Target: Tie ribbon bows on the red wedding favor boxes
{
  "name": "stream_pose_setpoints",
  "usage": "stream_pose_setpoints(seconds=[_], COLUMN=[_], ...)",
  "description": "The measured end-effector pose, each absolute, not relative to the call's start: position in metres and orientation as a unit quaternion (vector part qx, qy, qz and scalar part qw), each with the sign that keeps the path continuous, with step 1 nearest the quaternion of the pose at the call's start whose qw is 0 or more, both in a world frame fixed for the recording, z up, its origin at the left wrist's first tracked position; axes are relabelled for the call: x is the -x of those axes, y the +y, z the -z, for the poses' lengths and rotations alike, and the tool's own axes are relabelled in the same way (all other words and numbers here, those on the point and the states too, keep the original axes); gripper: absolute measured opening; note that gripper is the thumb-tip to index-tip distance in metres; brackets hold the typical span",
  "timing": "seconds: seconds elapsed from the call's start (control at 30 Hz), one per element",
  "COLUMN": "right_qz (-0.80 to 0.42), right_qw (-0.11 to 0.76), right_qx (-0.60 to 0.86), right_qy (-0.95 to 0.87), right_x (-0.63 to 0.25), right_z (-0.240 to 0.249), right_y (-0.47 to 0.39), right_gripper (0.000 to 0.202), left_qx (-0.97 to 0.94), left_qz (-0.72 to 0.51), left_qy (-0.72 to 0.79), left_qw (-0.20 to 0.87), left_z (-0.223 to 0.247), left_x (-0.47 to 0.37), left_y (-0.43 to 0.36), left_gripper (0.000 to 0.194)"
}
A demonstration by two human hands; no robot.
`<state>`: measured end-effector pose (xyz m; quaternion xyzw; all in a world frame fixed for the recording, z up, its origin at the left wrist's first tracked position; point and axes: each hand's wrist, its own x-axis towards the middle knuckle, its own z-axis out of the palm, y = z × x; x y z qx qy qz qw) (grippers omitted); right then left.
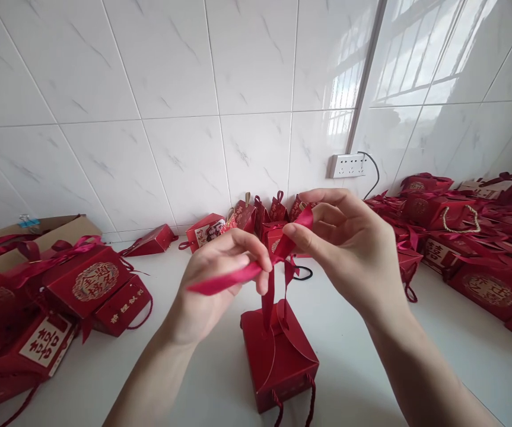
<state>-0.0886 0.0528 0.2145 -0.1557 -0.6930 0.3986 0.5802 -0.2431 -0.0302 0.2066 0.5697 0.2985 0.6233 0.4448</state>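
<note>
A red gift box (277,362) stands on the white table in front of me, with dark red cord handles (311,394) hanging at its near side. From its folded top rises a red satin ribbon (268,296), crossed between my hands above the box. My left hand (220,279) pinches the ribbon near the crossing, and one tail lies out across its palm to the left. My right hand (344,243) holds the other end between thumb and fingers, up and to the right.
Finished-looking red boxes with bows (95,281) are piled at left beside an open cardboard carton (69,225). Many more red boxes (482,284) cover the right side. Small red boxes (242,216) line the tiled wall, below a power socket (349,166).
</note>
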Motion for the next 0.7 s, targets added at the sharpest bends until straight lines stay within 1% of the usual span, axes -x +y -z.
stream_pose_setpoints(seconds=[0.07,0.1,0.23,0.33,0.43,0.57,0.7], right_qz=[-0.377,-0.368,-0.367,-0.370,-0.366,-0.381,-0.441], right_qw=[0.593,0.597,0.603,0.605,0.579,0.538,0.521], right_qx=[0.164,0.168,0.191,0.226,0.297,0.377,0.427], right_qy=[-0.692,-0.692,-0.682,-0.667,-0.666,-0.651,-0.594], right_x=[0.087,0.086,0.086,0.079,0.061,0.027,0.001], right_z=[-0.215,-0.215,-0.216,-0.214,-0.205,-0.179,-0.147], right_y=[0.054,0.056,0.063,0.074,0.089,0.104,0.110], right_gripper=[0.024,0.023,0.021,0.020,0.021,0.026,0.029], left_qx=[-0.554,-0.552,-0.550,-0.545,-0.534,-0.497,-0.508], left_qz=[-0.622,-0.616,-0.536,-0.483,-0.422,-0.308,-0.221], left_qy=[0.343,0.377,0.528,0.590,0.655,0.740,0.743], left_qw=[0.433,0.417,0.364,0.348,0.328,0.331,0.375], left_z=[-0.210,-0.211,-0.209,-0.203,-0.192,-0.174,-0.153], left_x=[0.246,0.247,0.252,0.254,0.261,0.279,0.298], left_y=[-0.031,-0.031,-0.030,-0.032,-0.043,-0.067,-0.086], left_gripper=[0.029,0.032,0.024,0.027,0.028,0.037,0.042])
